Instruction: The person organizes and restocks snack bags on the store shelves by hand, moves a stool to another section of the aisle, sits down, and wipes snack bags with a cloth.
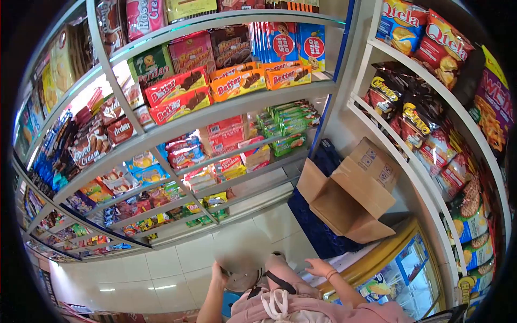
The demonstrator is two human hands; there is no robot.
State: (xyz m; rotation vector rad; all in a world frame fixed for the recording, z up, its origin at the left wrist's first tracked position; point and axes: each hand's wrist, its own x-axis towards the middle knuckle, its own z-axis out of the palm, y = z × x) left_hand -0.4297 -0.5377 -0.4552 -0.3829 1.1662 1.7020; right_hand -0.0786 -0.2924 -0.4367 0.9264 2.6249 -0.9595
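My left hand (219, 272) is low in the view, left of my lap, beside a blurred patch and a grey round thing (243, 281); its fingers are too unclear to read. On the other side my right hand (319, 267) reaches out with its fingers apart and nothing in it, near the glass-fronted case (398, 269) with a gold edge. Ahead of both hands, an open cardboard box (344, 207) rests on a dark blue crate (312, 229).
Shelves of packaged snacks, with red and orange Better boxes (234, 86), fill the left and front. A white rack (414, 70) of chip bags stands on the right. Pale floor tiles (188, 258) lie below.
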